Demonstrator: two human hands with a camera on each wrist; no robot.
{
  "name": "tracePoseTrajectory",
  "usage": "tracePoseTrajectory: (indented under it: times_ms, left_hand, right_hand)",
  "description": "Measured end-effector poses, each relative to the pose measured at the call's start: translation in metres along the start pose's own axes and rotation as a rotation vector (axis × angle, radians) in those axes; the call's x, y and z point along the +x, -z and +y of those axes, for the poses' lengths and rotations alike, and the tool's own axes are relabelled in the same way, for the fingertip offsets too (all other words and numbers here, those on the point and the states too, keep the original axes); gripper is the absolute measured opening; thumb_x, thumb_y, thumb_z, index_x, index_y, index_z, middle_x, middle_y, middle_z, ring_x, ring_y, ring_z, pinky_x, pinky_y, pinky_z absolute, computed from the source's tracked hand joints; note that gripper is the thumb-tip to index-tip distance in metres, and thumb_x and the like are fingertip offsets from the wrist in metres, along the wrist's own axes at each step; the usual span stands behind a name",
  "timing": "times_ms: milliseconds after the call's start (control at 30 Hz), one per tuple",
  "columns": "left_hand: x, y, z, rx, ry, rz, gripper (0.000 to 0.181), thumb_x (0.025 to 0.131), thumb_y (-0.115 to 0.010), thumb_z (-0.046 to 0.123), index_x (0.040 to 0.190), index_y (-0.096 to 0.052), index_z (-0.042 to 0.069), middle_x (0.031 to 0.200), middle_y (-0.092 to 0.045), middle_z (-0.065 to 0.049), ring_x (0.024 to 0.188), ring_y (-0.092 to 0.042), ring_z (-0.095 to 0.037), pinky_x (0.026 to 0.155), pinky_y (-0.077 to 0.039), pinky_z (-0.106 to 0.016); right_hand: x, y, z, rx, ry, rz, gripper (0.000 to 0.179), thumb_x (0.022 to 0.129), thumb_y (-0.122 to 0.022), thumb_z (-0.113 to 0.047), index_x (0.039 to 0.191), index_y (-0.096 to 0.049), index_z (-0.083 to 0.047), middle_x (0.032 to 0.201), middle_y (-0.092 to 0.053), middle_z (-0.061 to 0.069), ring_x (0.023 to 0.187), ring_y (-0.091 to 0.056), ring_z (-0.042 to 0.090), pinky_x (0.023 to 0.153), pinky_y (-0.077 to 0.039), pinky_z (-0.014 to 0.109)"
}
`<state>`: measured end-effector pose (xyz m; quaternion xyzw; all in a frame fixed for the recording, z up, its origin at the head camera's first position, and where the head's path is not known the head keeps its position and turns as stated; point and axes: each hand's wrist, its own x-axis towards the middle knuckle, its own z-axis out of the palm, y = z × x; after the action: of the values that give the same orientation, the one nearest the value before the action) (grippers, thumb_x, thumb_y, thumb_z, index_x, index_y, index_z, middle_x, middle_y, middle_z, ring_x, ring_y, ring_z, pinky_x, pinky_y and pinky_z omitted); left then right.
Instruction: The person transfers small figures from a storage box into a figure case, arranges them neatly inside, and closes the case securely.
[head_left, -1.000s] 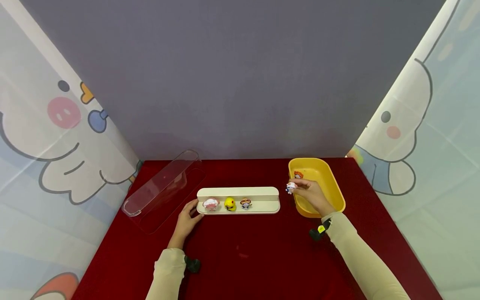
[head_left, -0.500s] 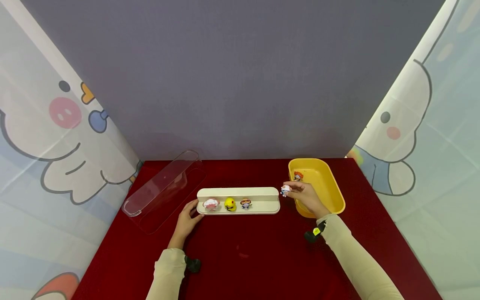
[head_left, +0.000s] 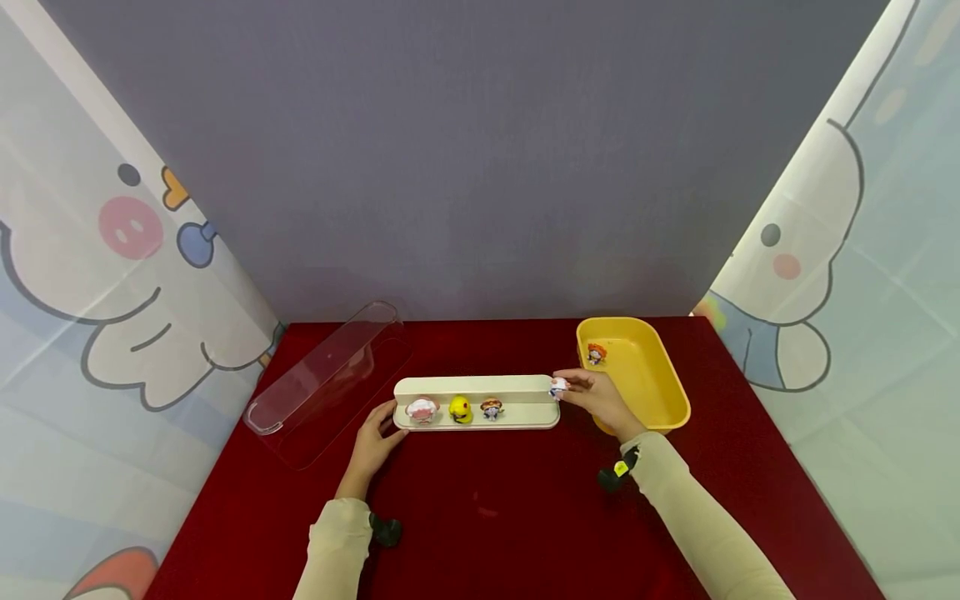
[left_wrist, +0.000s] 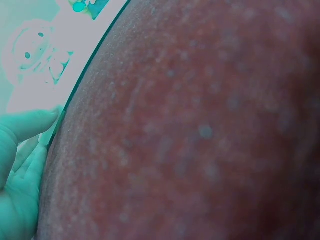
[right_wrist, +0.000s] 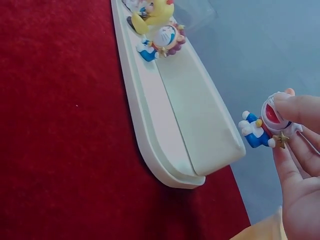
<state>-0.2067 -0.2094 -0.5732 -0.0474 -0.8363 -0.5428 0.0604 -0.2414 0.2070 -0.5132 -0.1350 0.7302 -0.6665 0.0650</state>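
A cream display stand [head_left: 525, 414] with a raised back step lies across the table. My left hand [head_left: 372, 442] holds its left end, with fingers and thumb about the corner; the left wrist view shows the thumb [left_wrist: 32, 125] against the stand's edge. On the lower step stand a pink-and-white figurine [head_left: 422, 409], a yellow one [head_left: 461, 408] and a small blue-and-white one [head_left: 492, 407] with a brownish top. My right hand [head_left: 600, 398] pinches a small blue-and-white figurine [right_wrist: 262, 125] by its head, above the stand's right end. The figurine is tilted in the right wrist view.
A yellow bin [head_left: 637, 367] stands at the right, partly behind my right hand, with an orange-topped figurine [head_left: 596, 354] inside. A long clear plastic cover [head_left: 330, 375] lies at the left. A grey wall [head_left: 480, 167] borders the red tabletop [head_left: 480, 500].
My right hand has carried the pinched figurine left, from the yellow bin's near-left edge to the stand's right end. The left hand has stayed on the stand.
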Motion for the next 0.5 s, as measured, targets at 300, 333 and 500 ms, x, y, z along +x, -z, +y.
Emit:
tracePoseTrajectory:
  times_ms: [300, 333, 500]
  left_hand:
    - [-0.008, 0.004, 0.038, 0.001, 0.012, -0.028, 0.058, 0.079, -0.066, -0.013, 0.132, -0.041, -0.017, 0.135, -0.038, -0.035, 0.124, -0.04, -0.048, 0.104, -0.038, -0.054]
    - [-0.009, 0.004, 0.038, 0.003, 0.016, -0.03, 0.058, 0.079, -0.066, -0.013, 0.132, -0.041, -0.018, 0.135, -0.038, -0.035, 0.124, -0.039, -0.049, 0.104, -0.038, -0.054]
    - [-0.007, 0.004, 0.031, -0.005, 0.019, -0.025, 0.059, 0.079, -0.066, -0.014, 0.132, -0.041, -0.018, 0.136, -0.037, -0.035, 0.125, -0.039, -0.049, 0.104, -0.038, -0.054]
  right_hand:
    - [0.002, -0.008, 0.005, -0.076, -0.021, -0.018, 0.042, 0.082, -0.072, -0.003, 0.118, -0.059, 0.012, 0.117, -0.061, 0.026, 0.094, -0.061, 0.007, 0.082, -0.052, 0.013]
    - [0.001, -0.009, 0.003, -0.085, -0.02, -0.024, 0.041, 0.082, -0.071, -0.002, 0.118, -0.059, 0.012, 0.118, -0.06, 0.026, 0.095, -0.061, 0.009, 0.081, -0.052, 0.013]
    - [-0.005, -0.018, -0.017, -0.108, -0.02, -0.043, 0.037, 0.082, -0.067, 0.006, 0.117, -0.057, 0.016, 0.122, -0.056, 0.031, 0.098, -0.061, 0.015, 0.081, -0.051, 0.013]
